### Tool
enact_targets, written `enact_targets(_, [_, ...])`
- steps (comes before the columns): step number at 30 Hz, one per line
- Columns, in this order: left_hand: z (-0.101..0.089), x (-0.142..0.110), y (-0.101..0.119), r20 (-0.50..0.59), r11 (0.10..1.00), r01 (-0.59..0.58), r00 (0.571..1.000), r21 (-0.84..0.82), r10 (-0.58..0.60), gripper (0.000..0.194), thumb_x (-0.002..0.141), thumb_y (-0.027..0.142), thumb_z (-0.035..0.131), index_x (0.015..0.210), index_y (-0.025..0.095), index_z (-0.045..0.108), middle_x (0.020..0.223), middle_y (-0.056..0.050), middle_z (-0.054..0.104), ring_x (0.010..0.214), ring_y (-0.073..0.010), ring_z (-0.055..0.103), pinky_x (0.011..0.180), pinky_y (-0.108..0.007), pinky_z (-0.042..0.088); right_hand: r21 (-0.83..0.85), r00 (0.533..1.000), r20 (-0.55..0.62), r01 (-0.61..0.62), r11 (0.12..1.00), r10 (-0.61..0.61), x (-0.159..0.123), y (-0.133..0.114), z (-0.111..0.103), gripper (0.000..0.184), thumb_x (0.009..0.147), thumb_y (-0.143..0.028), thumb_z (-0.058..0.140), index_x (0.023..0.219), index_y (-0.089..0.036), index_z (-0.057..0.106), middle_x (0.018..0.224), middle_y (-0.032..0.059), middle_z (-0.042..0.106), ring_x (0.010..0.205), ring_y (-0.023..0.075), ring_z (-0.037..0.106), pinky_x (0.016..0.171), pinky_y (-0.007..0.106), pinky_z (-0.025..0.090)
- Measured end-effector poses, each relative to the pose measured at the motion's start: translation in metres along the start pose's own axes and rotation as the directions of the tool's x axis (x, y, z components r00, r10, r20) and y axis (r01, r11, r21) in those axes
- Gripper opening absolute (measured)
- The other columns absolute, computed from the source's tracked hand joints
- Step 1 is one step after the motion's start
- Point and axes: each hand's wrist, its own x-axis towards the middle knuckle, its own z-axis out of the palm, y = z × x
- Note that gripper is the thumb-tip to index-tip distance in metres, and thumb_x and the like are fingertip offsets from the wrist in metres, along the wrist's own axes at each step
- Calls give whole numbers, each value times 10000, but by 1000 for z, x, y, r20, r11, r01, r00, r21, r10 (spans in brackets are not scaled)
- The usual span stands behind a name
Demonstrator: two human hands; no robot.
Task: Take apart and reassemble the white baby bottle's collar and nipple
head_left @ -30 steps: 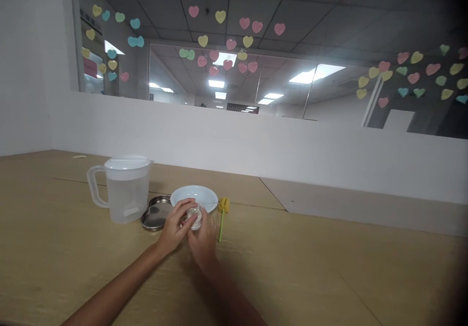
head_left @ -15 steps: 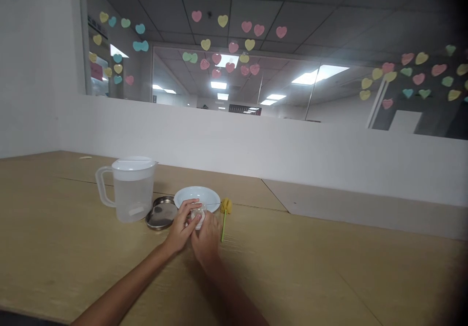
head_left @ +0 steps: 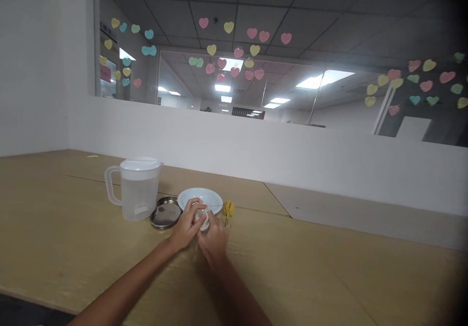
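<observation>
Both hands, left hand [head_left: 186,226] and right hand [head_left: 212,238], have their grip wrapped round a small clear jar [head_left: 202,217] just before the white plate [head_left: 200,199] on the counter [head_left: 292,267].

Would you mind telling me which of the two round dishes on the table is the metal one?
The metal dish is the dark, shiny one beside the clear pitcher, left of the hands; the other, the pale plate, lies behind them.

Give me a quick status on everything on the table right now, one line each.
Left hand: closed around the small clear jar.
Right hand: gripping the same jar.
Small clear jar: held between both hands, contents unclear.
Pitcher: upright, lid on.
White plate: flat on the table.
Metal lid: lying flat.
Yellow brush: lying beside the plate.
</observation>
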Motion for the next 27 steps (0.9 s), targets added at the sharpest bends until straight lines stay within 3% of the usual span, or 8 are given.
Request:
enact_targets(6, [5,-3,-6,-37,1000,-1,999,-31,0,284,906,374,387,1103,225,527,1234,-73,393,1224,-170,370,1085,-356,282,10,998,32,54,998,-54,0,0,-8,362,767,-363,524,1039,-136,592,869,105,668,758,250,608,964,536,242])
enact_targets(9, [5,-4,-7,-47,998,-4,999,-58,1,275,903,374,397,1095,226,528,1239,-69,404,1213,-171,380,1073,-364,298,38,993,87,74,997,-77,0,-1,-13,370,763,-373,520,1035,-132,590,898,100,663,788,247,610,960,506,272])
enact_targets(15, [2,-4,-5,-63,998,6,998,-62,-10,281,898,385,409,1082,209,529,1192,-80,448,1207,-176,392,1044,-369,341,31,986,167,6,1000,-11,0,-4,-18,321,791,-357,490,992,-139,612,881,90,660,812,253,608,928,480,329])
enact_targets(17, [-2,-2,-3,-33,999,-1,999,-35,0,287,902,383,396,1091,202,514,1188,-85,457,1213,-177,391,1054,-375,337,17,982,186,-4,1000,1,-2,-3,-14,344,796,-364,493,1027,-136,608,905,100,662,823,256,608,944,501,319])
enact_targets(20, [-14,2,4,98,999,-15,995,33,12,306,900,382,392,1123,193,482,1232,-97,458,1226,-191,397,1077,-405,323,28,979,204,15,999,-20,-7,-1,-12,482,791,-394,515,1167,-95,548,1103,160,612,968,303,580,960,543,304])
enact_targets(22, [-24,6,17,147,996,-19,989,90,6,413,870,395,459,1226,194,407,1341,-113,387,1282,-223,350,1106,-449,291,79,982,184,24,997,-38,-4,-1,-22,560,801,-396,498,1243,-54,487,1230,195,531,1086,335,522,957,550,316])
enact_targets(24, [-35,12,45,61,994,-22,998,105,16,682,802,407,575,1361,202,242,1454,-128,228,1356,-267,236,1134,-495,238,181,993,117,-14,983,-8,10,-3,-50,551,841,-391,438,1263,-38,468,1240,200,520,1126,321,499,945,518,356])
enact_targets(27, [-57,24,123,-98,974,-197,978,-113,187,832,765,370,639,1414,258,130,1471,-95,227,1351,-258,270,1140,-474,263,445,992,-33,-93,891,120,49,-7,-119,528,886,-449,392,1259,-84,478,1154,164,582,1049,236,555,900,422,435])
